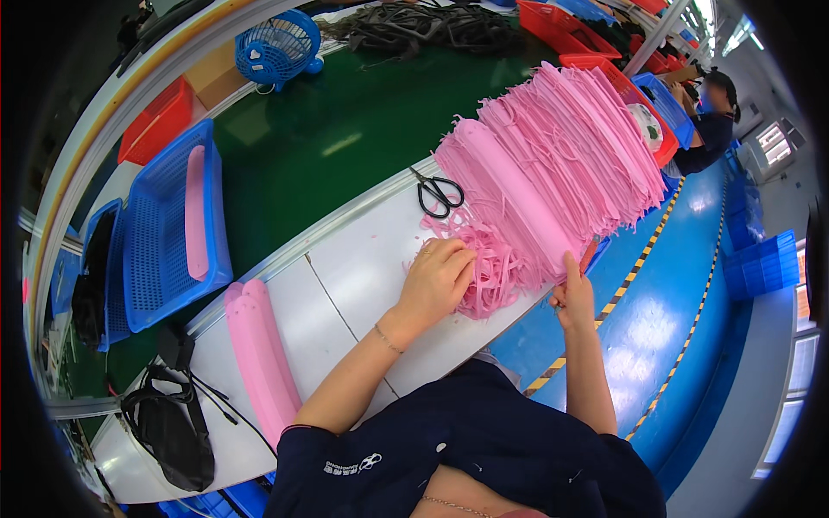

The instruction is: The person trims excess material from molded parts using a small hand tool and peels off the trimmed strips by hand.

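Observation:
My left hand [438,278] has its fingers curled together over a loose heap of narrow pink scraps [496,281]; whatever it pinches is hidden. At the near end of a long, smooth pink strip [518,203], my right hand [574,298] is closed, its thumb against the strip's edge. A slim orange-red tool [589,255] sticks out beside that thumb; its kind is unclear. Beyond the strip lies a thick row of stacked pink pieces [574,142] with frayed, stringy ends. Black-handled scissors [440,197] rest on the white table, beyond the left hand.
A bundle of smooth pink strips [259,354] lies left of my left forearm, near a black bag [171,427] with cables. A blue basket [177,226] holds one pink strip. A blue fan [278,47] stands at the back. A co-worker [710,121] sits at far right.

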Available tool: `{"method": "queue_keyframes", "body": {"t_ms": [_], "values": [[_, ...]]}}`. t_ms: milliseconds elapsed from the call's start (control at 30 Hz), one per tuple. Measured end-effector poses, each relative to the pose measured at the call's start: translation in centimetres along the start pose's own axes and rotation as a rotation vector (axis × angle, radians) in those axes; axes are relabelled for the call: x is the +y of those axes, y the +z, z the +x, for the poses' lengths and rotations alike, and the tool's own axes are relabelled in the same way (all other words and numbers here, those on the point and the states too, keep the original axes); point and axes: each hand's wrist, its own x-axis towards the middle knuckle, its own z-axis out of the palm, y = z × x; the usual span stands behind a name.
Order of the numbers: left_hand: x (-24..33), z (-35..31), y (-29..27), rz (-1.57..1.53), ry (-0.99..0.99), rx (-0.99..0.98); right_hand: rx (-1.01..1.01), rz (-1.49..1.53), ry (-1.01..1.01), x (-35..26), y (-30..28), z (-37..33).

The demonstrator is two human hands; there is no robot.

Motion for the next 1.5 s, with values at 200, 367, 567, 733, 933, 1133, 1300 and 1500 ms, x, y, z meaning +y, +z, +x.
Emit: {"method": "queue_keyframes", "body": {"t_ms": [200, 367, 567, 733, 933, 1133, 1300, 1500], "values": [[-0.1, 1.1, 2.7, 0.157, 0.148, -0.045, 0.049, -0.249, -0.119, -0.2, 1.0, -1.2], [-0.2, 0.0, 3.4, 0.217, 0.111, -0.346, -0.062, 0.271, 0.051, -0.3, 0.3, -0.3], [1.7, 2.2, 1.3, 0.176, 0.063, 0.086, -0.069, 0.288, 0.010, -3.7, 1.4, -1.2], [0.2, 5.4, 3.4, -0.642, -0.589, 0.009, -0.080, 0.197, -0.059, -5.6, 2.4, -2.0], [-1.8, 9.3, 5.3, -1.694, -0.908, 0.056, -0.057, -0.173, -0.280, -4.7, 5.9, -5.0], [-3.4, 8.1, 4.6, -1.779, -0.963, 0.060, -0.135, -1.046, -1.080, 1.3, 6.9, -7.1], [-4.5, 6.3, 1.0, -1.998, -1.008, 0.071, -0.376, -0.916, -1.289, 0.1, 8.3, -8.8], [-4.7, 7.4, -4.6, -1.919, -0.924, 0.128, -0.308, -0.752, -0.949, -0.2, 7.2, -6.0]]}}
